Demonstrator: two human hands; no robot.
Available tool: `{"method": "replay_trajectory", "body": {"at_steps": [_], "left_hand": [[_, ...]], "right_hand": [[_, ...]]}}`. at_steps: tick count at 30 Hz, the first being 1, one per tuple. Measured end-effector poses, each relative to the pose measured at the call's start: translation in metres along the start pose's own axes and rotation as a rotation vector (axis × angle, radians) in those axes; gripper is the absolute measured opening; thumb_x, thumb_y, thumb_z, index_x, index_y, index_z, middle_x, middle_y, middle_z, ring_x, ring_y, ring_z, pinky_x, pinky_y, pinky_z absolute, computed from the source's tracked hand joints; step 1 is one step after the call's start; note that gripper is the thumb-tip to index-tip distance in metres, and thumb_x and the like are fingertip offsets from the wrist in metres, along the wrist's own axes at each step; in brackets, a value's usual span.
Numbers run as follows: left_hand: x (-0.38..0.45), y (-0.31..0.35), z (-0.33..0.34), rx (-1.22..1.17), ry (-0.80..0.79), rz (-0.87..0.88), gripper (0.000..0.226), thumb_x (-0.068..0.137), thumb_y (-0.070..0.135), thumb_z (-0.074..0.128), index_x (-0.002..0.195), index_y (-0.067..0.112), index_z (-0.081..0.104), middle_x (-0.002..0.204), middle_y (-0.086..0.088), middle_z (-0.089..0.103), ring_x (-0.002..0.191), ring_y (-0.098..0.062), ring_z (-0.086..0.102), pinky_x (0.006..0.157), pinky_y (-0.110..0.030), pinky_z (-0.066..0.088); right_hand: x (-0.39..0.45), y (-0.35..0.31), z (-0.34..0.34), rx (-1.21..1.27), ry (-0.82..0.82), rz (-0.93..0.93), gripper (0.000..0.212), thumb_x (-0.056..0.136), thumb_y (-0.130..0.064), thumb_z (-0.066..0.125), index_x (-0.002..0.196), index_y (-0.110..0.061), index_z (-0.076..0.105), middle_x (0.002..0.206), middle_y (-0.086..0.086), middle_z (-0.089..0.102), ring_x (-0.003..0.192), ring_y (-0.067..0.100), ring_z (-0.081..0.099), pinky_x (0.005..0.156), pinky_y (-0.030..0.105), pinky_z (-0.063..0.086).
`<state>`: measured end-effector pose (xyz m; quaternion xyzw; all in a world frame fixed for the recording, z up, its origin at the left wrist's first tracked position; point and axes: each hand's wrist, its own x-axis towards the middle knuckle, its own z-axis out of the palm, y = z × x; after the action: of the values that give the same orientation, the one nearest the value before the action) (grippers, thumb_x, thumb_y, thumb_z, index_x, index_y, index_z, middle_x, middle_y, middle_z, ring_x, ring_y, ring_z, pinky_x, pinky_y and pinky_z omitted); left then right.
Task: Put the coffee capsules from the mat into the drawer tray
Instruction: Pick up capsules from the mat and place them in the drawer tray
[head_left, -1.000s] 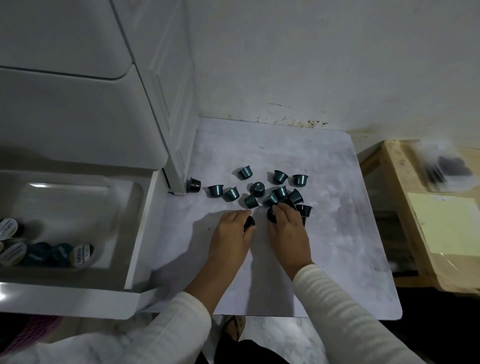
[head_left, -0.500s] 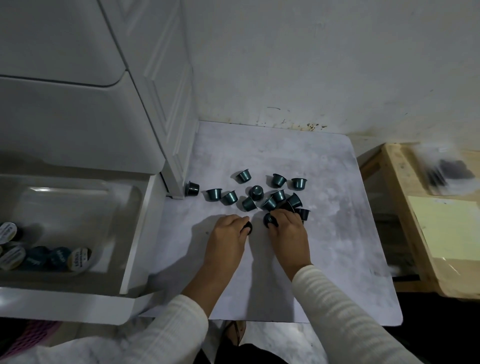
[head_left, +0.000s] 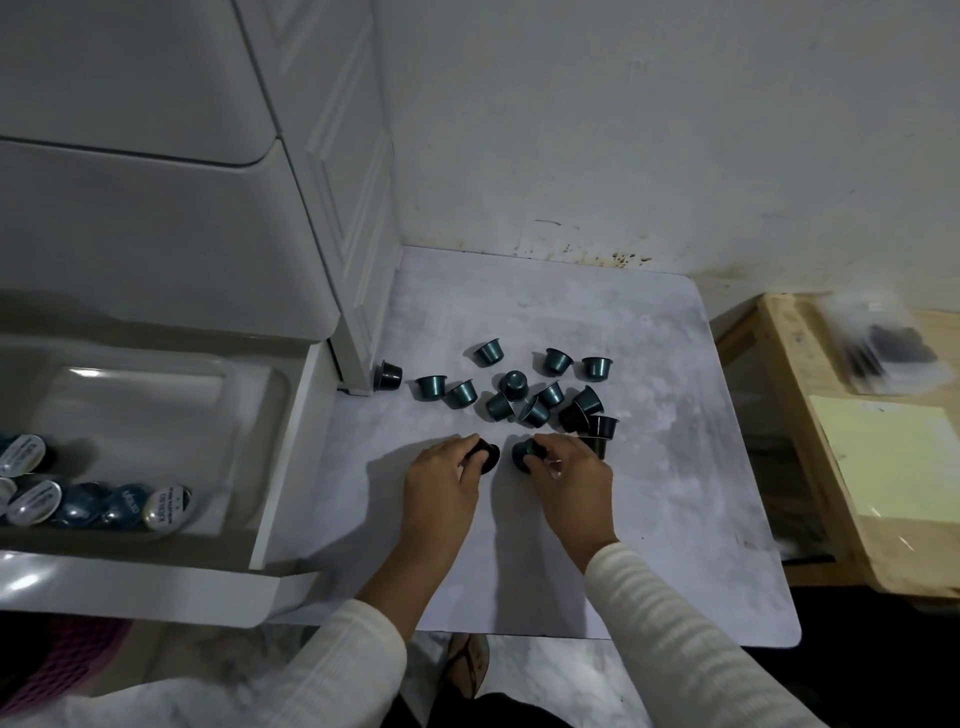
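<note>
Pinching one small dark teal foil coffee capsule (head_left: 487, 456) in the left hand (head_left: 441, 491) and another (head_left: 523, 454) in the right hand (head_left: 569, 480), apparently just off the grey marbled mat (head_left: 649, 493), near the scattered pile, ready for the white drawer tray (head_left: 156, 415) beyond the mat's left edge.

Dim corner: stained white wall (head_left: 649, 130) behind, white drawer cabinet (head_left: 171, 171) against it on the left, wooden crate (head_left: 810, 441) right of cabinet, marbled floor (head_left: 561, 680) below.

Teal capsules (head_left: 513, 385) scattered on grey mat (head_left: 675, 467)
</note>
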<state>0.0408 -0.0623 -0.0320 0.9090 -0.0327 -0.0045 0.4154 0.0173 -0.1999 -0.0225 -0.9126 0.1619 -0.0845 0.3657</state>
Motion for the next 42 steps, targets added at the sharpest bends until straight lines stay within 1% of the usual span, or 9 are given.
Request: {"method": "replay_trajectory", "body": {"at_steps": [4, 8, 15, 18, 22, 30, 34, 39, 42], "left_hand": [[0.001, 0.002, -0.008, -0.066, 0.032, -0.173, 0.027, 0.091, 0.019, 0.057, 0.115, 0.009, 0.065, 0.112, -0.008, 0.07, 0.102, -0.018, 0.065, 0.087, -0.011, 0.038], [0.003, -0.001, -0.011, -0.108, 0.055, -0.265, 0.022, 0.09, 0.015, 0.057, 0.109, 0.01, 0.069, 0.105, -0.007, 0.072, 0.094, -0.013, 0.065, 0.078, -0.004, 0.035], [-0.002, 0.007, -0.011, -0.101, 0.085, -0.136, 0.03, 0.082, 0.027, 0.069, 0.106, 0.008, 0.069, 0.097, -0.006, 0.072, 0.084, -0.013, 0.065, 0.078, -0.016, 0.044], [-0.005, 0.006, -0.006, -0.075, 0.041, -0.055, 0.034, 0.077, 0.024, 0.074, 0.108, 0.011, 0.068, 0.099, -0.005, 0.071, 0.081, -0.013, 0.066, 0.077, -0.017, 0.049], [-0.001, 0.005, -0.005, -0.04, 0.044, -0.031, 0.026, 0.083, 0.014, 0.067, 0.109, 0.012, 0.068, 0.105, -0.006, 0.071, 0.088, -0.012, 0.067, 0.082, -0.013, 0.046], [0.005, 0.009, -0.009, -0.151, 0.064, -0.152, 0.024, 0.087, 0.008, 0.061, 0.11, 0.012, 0.068, 0.102, -0.004, 0.072, 0.089, -0.01, 0.066, 0.083, -0.016, 0.048], [0.008, 0.013, -0.008, -0.245, 0.068, -0.238, 0.021, 0.086, 0.007, 0.062, 0.105, 0.014, 0.069, 0.096, -0.001, 0.072, 0.083, -0.007, 0.065, 0.076, -0.01, 0.047], [0.01, 0.018, -0.008, -0.305, 0.072, -0.283, 0.016, 0.086, 0.01, 0.062, 0.097, 0.018, 0.071, 0.084, 0.007, 0.069, 0.074, 0.002, 0.062, 0.064, 0.001, 0.045], [0.011, 0.026, -0.012, -0.342, 0.084, -0.287, 0.017, 0.086, 0.01, 0.061, 0.095, 0.02, 0.072, 0.081, 0.01, 0.068, 0.075, 0.001, 0.063, 0.065, -0.002, 0.047]], "right_hand": [[0.007, -0.002, -0.003, 0.081, -0.008, 0.2, 0.025, 0.083, -0.018, 0.067, 0.106, -0.009, 0.069, 0.1, 0.008, 0.072, 0.077, 0.007, 0.057, 0.07, 0.002, 0.035], [0.013, 0.001, -0.006, 0.123, 0.012, 0.309, 0.026, 0.086, -0.024, 0.063, 0.108, -0.011, 0.068, 0.099, 0.008, 0.072, 0.079, 0.009, 0.057, 0.068, 0.004, 0.031], [0.011, 0.005, -0.004, 0.026, 0.106, 0.187, 0.021, 0.089, -0.021, 0.058, 0.103, -0.009, 0.069, 0.099, 0.007, 0.069, 0.079, 0.017, 0.061, 0.074, 0.011, 0.037], [0.005, 0.002, -0.002, 0.057, 0.062, 0.106, 0.029, 0.083, -0.023, 0.068, 0.11, -0.014, 0.066, 0.098, -0.004, 0.055, 0.081, 0.016, 0.06, 0.078, 0.019, 0.045], [0.006, 0.005, -0.001, 0.061, 0.059, 0.065, 0.025, 0.083, -0.012, 0.066, 0.108, -0.012, 0.068, 0.101, 0.005, 0.06, 0.08, 0.015, 0.057, 0.08, 0.023, 0.048], [0.017, 0.008, -0.002, 0.09, 0.086, 0.078, 0.02, 0.084, -0.005, 0.062, 0.1, -0.012, 0.07, 0.088, 0.005, 0.066, 0.073, 0.013, 0.056, 0.071, 0.002, 0.036], [0.021, 0.007, -0.001, 0.203, 0.058, 0.184, 0.019, 0.083, -0.001, 0.062, 0.094, -0.013, 0.072, 0.091, 0.005, 0.067, 0.078, 0.015, 0.059, 0.076, 0.015, 0.043], [0.023, 0.004, -0.004, 0.302, 0.017, 0.253, 0.018, 0.085, -0.001, 0.06, 0.092, -0.012, 0.072, 0.09, 0.0, 0.064, 0.079, 0.011, 0.058, 0.07, 0.002, 0.039], [0.024, 0.0, -0.006, 0.374, 0.018, 0.284, 0.018, 0.085, -0.004, 0.06, 0.09, -0.017, 0.072, 0.095, 0.003, 0.068, 0.085, 0.016, 0.063, 0.077, 0.016, 0.049]]}}
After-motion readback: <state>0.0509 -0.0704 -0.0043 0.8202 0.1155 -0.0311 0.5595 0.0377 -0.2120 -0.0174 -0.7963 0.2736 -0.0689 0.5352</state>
